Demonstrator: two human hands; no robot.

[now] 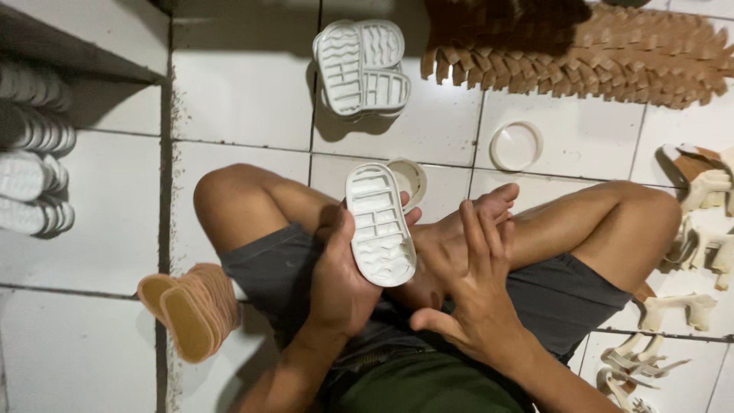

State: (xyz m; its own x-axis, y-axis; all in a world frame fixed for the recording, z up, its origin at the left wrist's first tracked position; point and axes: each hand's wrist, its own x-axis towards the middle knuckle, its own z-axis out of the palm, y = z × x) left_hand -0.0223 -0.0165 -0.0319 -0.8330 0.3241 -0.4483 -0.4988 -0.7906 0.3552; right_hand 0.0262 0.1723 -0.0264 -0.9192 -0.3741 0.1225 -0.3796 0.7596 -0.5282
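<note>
- Our left hand (340, 279) is clamped on a white sole (380, 224), tread side up, held over our lap between the knees.
- Our right hand (474, 294) is spread wide and holds nothing; its fingers (480, 229) rest by our bare foot, just beside the sole.
- To handle this well, we judge the grip should stay at the sole's edges, thumb off the tread, so the face stays open to view.
- A small round tub (407, 180) sits just behind the sole's top end, nearly touching; tilting the sole forward could knock it.
- A round lid (516, 145) lies apart on the tile, farther right.
- A stack of white soles (362, 69) lies ahead on the floor, with bare tile (245, 99) to its left as room for moving.
- Tan insoles (191, 310) stand stacked by our left thigh; tan rows (596, 57) fill the far right.
- White straps (688, 252) crowd the right edge, so that side is tight.
</note>
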